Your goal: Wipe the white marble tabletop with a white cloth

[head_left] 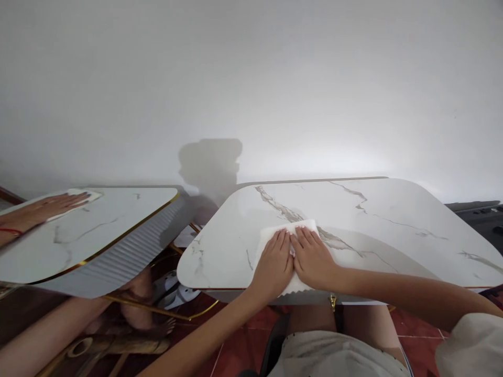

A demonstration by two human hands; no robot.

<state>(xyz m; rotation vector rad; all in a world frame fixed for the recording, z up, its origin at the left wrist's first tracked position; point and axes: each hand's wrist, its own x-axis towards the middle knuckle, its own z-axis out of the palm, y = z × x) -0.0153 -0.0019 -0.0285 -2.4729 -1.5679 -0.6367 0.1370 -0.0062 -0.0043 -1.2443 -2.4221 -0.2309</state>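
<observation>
A white cloth [295, 285] with a zigzag edge lies flat on a white marble-patterned tabletop [377, 230] in front of me. My left hand [275, 262] rests flat on the cloth with its fingers stretched forward. Close beside it, with the inner edges touching, my right hand [312, 256] presses on the same cloth, its fingers also straight. The palms hide the middle of the cloth; its corners show above and below them. A small brass-coloured knob [332, 302] hangs at the table's front edge.
At left stands a second marble-patterned table [113, 220] with gold trim. Another person's hand [63, 204] lies on a white cloth there. A pale wall [314, 94] rises behind both tables. Red tiles [243, 340] cover the floor, and a bamboo piece [118, 343] sits lower left.
</observation>
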